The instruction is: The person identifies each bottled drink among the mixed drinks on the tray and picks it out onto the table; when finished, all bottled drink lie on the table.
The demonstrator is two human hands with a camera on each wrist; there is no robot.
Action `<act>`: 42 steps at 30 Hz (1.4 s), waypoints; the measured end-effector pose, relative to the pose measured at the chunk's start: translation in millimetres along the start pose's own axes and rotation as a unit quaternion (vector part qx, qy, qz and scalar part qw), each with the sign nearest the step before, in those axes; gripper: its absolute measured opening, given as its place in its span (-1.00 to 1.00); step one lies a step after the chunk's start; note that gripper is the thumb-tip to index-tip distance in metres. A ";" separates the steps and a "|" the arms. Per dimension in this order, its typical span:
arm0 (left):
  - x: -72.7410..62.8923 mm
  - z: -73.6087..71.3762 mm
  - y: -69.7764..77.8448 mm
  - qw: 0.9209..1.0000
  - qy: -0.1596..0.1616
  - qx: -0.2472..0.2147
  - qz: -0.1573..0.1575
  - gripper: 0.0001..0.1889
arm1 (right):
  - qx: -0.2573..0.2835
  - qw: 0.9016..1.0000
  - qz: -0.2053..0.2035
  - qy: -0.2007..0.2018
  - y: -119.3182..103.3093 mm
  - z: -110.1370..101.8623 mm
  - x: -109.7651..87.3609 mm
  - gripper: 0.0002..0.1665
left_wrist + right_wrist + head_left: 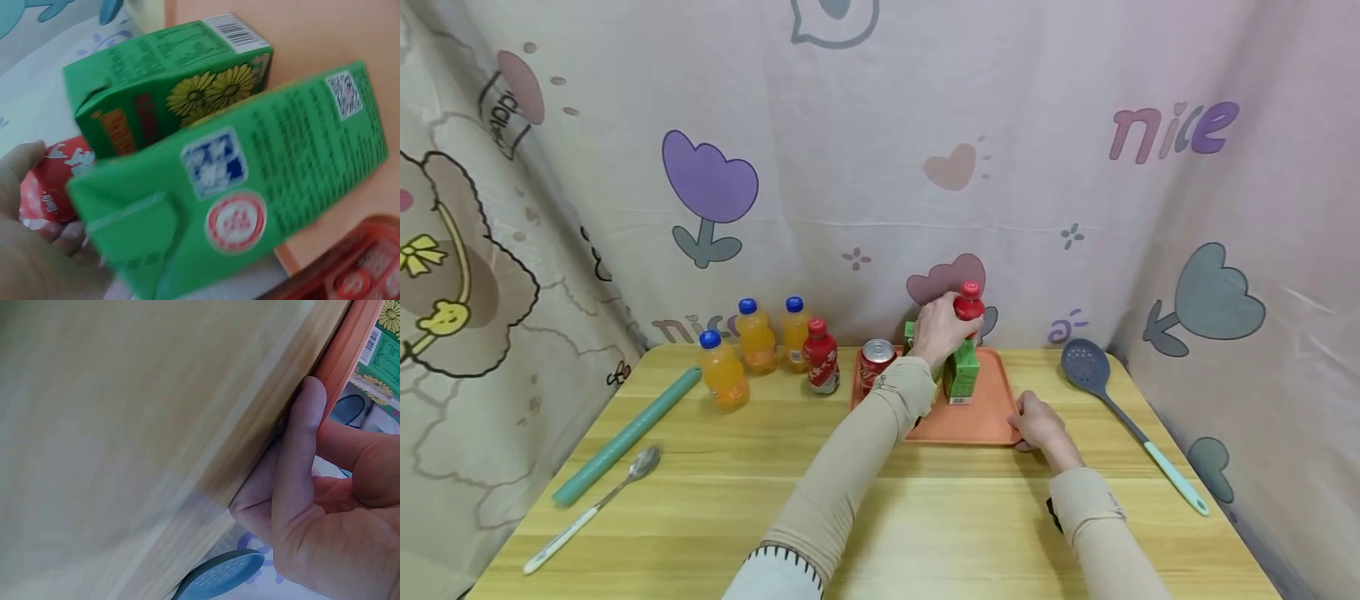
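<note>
My left hand (942,328) grips a small red bottle (970,303) by its upper part, over the back of an orange tray (970,427). In the left wrist view the bottle shows beside two green drink cartons (275,162), which carry yellow flower prints. Both cartons stand on the tray, partly hidden by my left hand and sleeve in the head view. A red drink can (877,357) stands at the tray's left side. With thumb and fingers, my right hand (1039,423) holds the tray's rim near its front right corner.
Left of the tray stand another red bottle (822,360) and three orange juice bottles (724,371). A teal roll (628,437) and a white-handled spoon (597,508) lie at the left. To the right lies a slotted skimmer (1086,365). A printed curtain (865,150) hangs behind the table.
</note>
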State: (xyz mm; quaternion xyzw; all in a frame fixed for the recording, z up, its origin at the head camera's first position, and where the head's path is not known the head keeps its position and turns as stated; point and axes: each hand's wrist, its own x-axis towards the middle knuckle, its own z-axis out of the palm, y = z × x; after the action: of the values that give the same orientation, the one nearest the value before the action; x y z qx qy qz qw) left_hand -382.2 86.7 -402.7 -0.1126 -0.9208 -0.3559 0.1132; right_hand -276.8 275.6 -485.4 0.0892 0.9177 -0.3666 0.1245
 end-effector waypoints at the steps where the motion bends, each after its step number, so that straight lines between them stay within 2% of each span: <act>1: -0.7 -4.1 1.3 1.000 0.001 -0.022 0.002 -0.46 | -0.002 1.000 0.000 -0.001 0.0 -0.4 0.1 -0.85; 4: -1.7 -13.5 3.8 0.998 0.010 -0.068 0.011 -0.41 | -0.001 1.000 0.002 -0.001 0.4 -1.4 0.3 -0.85; 10: -7.0 -29.7 6.1 0.991 0.035 -0.125 0.024 -0.34 | 0.000 1.000 0.002 -0.005 0.9 -1.5 0.3 -0.85; 15: -15.6 -45.2 9.2 0.976 0.032 -0.214 0.022 -0.33 | 0.002 1.000 0.003 -0.011 1.1 -2.2 0.9 -0.85; 17: -18.8 -51.7 11.3 0.971 0.026 -0.234 0.025 -0.34 | 0.001 1.000 0.001 -0.014 0.7 -3.0 1.0 -0.86; 23: -29.1 -71.7 14.5 0.965 -0.009 -0.262 0.023 -0.35 | 0.001 1.000 0.000 -0.018 0.1 -3.4 1.1 -0.85; 31: -41.2 -99.5 15.8 0.947 -0.060 -0.316 0.021 -0.38 | 0.004 1.000 -0.007 -0.016 1.6 -4.9 0.4 -0.84; 39: -56.4 -128.4 10.9 0.915 -0.131 -0.381 -0.006 -0.40 | 0.004 1.000 -0.008 -0.016 -0.1 -3.9 -2.0 -0.86; 42: -62.3 -138.4 7.1 0.910 -0.151 -0.386 -0.019 -0.40 | 0.005 1.000 -0.010 -0.017 -0.5 -3.7 -3.6 -0.85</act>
State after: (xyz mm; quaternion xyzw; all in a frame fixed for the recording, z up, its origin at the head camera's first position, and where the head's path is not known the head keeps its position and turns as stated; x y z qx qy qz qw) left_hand -303.2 -10.3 -316.4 -0.1829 -0.7198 -0.6641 -0.0862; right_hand -274.1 277.5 -481.5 0.0744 0.9145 -0.3738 0.1356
